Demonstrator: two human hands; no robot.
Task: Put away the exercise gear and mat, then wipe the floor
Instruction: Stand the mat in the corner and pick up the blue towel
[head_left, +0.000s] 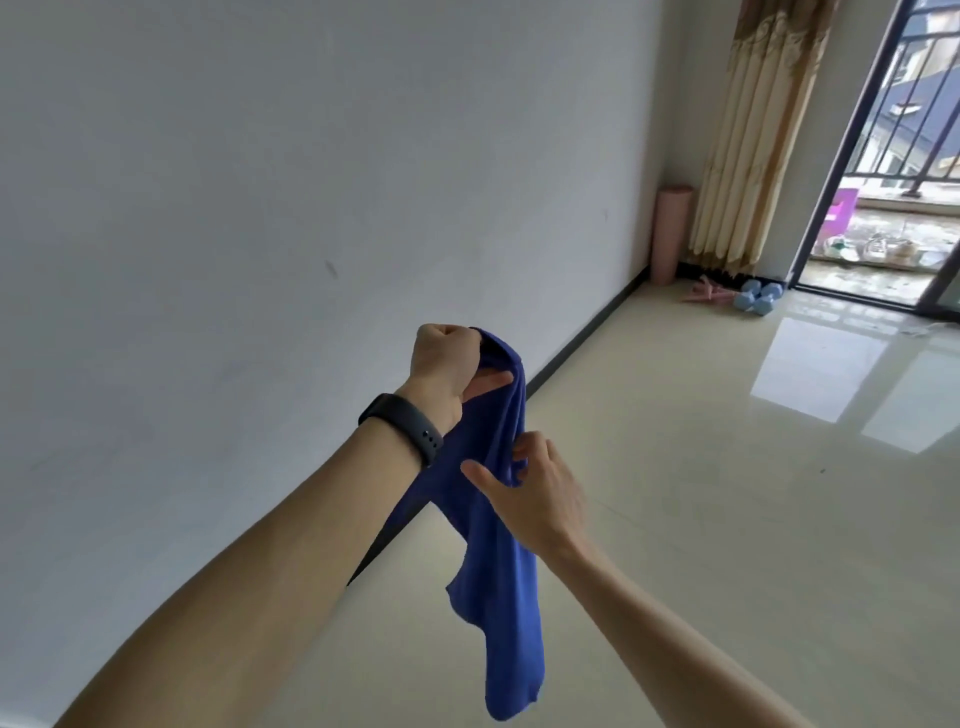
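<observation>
Between two hands (444, 364) (540, 493), one cloth (498, 545), two dumbbells (766, 305) beyond

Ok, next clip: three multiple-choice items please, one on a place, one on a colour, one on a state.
1. Where is the rolled mat?
A. flat on the floor
B. upright in the corner beside the curtain
C. on the balcony
2. What colour is the cloth?
A. blue
B. white
C. green
3. How is the cloth held?
A. by no hand
B. by one hand only
C. left hand grips its top, right hand holds it lower down
Answers: 1 B, it stands by the curtain; 2 A, deep blue; 3 C, both hands hold it up.
</observation>
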